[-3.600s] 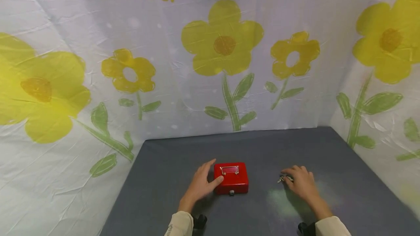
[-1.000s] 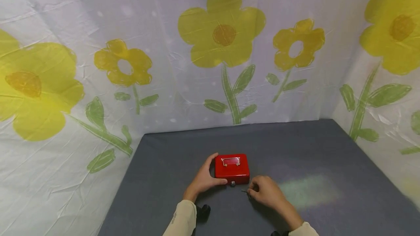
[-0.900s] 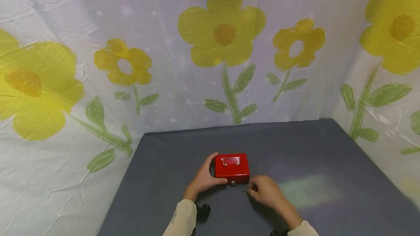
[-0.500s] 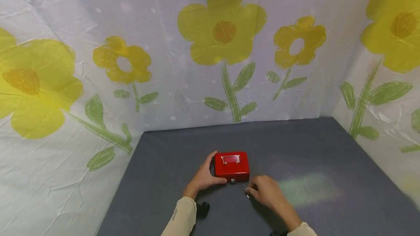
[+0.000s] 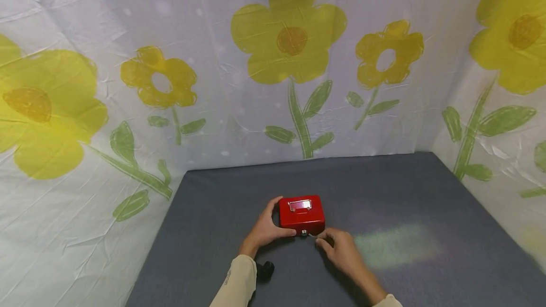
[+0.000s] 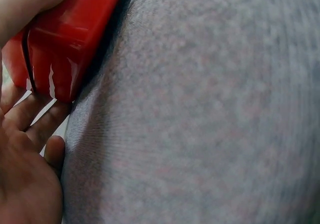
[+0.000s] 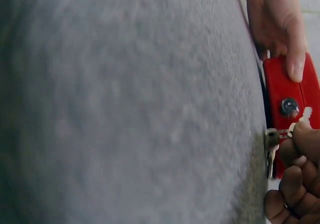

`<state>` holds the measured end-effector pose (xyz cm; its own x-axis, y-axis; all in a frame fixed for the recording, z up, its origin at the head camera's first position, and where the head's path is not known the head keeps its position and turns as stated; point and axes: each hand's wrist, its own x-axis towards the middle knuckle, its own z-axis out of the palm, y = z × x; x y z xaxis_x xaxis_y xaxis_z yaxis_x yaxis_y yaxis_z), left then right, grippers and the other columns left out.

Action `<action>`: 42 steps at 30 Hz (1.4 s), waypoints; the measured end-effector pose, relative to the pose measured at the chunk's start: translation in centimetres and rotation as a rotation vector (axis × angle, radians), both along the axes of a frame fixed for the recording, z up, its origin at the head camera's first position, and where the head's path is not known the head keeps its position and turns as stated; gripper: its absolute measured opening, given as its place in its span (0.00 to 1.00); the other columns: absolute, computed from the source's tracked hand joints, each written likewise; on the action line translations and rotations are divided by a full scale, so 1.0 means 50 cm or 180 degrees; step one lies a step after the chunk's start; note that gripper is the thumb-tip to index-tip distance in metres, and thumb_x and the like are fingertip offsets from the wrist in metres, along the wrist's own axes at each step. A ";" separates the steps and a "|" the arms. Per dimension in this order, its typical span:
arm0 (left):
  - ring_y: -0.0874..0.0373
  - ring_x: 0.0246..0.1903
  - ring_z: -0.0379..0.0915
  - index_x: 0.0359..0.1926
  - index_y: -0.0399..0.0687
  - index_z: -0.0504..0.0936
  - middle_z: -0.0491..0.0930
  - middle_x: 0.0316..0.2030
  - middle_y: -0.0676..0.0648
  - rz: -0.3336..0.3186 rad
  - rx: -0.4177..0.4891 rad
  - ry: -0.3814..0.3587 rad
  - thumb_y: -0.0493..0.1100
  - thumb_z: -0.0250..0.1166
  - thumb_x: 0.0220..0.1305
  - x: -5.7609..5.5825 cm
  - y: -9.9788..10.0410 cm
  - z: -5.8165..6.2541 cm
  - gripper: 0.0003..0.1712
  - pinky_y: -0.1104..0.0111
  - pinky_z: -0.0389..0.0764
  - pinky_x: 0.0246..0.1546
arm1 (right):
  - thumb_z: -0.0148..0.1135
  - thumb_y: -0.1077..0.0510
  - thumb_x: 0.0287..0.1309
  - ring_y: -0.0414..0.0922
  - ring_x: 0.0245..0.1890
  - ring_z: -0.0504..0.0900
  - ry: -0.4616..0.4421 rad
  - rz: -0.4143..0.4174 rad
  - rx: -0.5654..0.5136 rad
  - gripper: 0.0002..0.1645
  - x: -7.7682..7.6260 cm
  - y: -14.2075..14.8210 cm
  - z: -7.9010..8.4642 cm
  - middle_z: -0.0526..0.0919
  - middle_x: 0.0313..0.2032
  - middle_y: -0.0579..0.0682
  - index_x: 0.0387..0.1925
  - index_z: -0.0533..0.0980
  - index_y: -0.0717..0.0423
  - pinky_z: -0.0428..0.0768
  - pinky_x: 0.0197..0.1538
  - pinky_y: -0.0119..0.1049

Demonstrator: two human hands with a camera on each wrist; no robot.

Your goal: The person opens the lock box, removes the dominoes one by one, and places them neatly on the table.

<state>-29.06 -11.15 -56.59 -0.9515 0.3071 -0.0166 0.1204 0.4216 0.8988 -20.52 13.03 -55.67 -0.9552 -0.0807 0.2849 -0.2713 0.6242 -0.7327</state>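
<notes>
A small red cash box (image 5: 294, 219) with a folding handle on its lid stands on the dark grey table. My left hand (image 5: 265, 232) grips its left side, thumb across the front and fingers at the side and back. The round silver lock (image 7: 289, 107) sits in the box's front face. My right hand (image 5: 341, 249) pinches a key (image 7: 306, 115) between thumb and forefinger, its blade close beside the lock. More keys (image 7: 271, 139) hang from the same bunch below the fingers. In the left wrist view the fingers (image 6: 47, 121) press against the glossy red side.
The grey cloth-covered table (image 5: 222, 198) spreads around the box. White sheeting (image 5: 222, 122) painted with yellow flowers rises behind the table and along both sides. A black wrist strap piece (image 5: 266, 271) juts out by my left sleeve.
My right hand has brought the keys leftward from the table's right side to the box front, turning the key toward the lock. My left hand has closed onto the box, which now tips slightly.
</notes>
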 end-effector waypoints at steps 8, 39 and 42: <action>0.46 0.70 0.65 0.76 0.57 0.60 0.70 0.70 0.46 0.0016 0.0200 0.0008 0.54 0.83 0.45 0.000 0.003 0.000 0.59 0.39 0.63 0.72 | 0.75 0.59 0.56 0.29 0.20 0.67 -0.0118 0.0013 -0.0027 0.13 0.004 -0.009 -0.002 0.80 0.19 0.35 0.21 0.80 0.44 0.69 0.26 0.26; 0.47 0.68 0.65 0.76 0.58 0.60 0.71 0.69 0.47 0.0055 0.0273 -0.0032 0.55 0.83 0.46 0.001 0.002 -0.005 0.60 0.39 0.65 0.70 | 0.78 0.58 0.52 0.29 0.20 0.67 -0.0004 -0.0267 0.0118 0.16 0.013 -0.050 0.002 0.77 0.19 0.33 0.20 0.79 0.40 0.69 0.26 0.25; 0.47 0.68 0.65 0.76 0.58 0.60 0.70 0.69 0.47 0.0065 0.0276 -0.0034 0.55 0.83 0.45 0.001 0.002 -0.005 0.60 0.39 0.64 0.70 | 0.79 0.58 0.51 0.29 0.21 0.68 0.0055 -0.0230 0.0110 0.16 0.013 -0.054 0.003 0.78 0.20 0.32 0.20 0.79 0.40 0.69 0.27 0.25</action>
<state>-29.03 -11.06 -56.83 -0.9576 0.2882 -0.0011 0.1026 0.3445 0.9332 -19.85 10.34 -55.53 -0.9538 -0.0217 0.2995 -0.2369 0.6673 -0.7061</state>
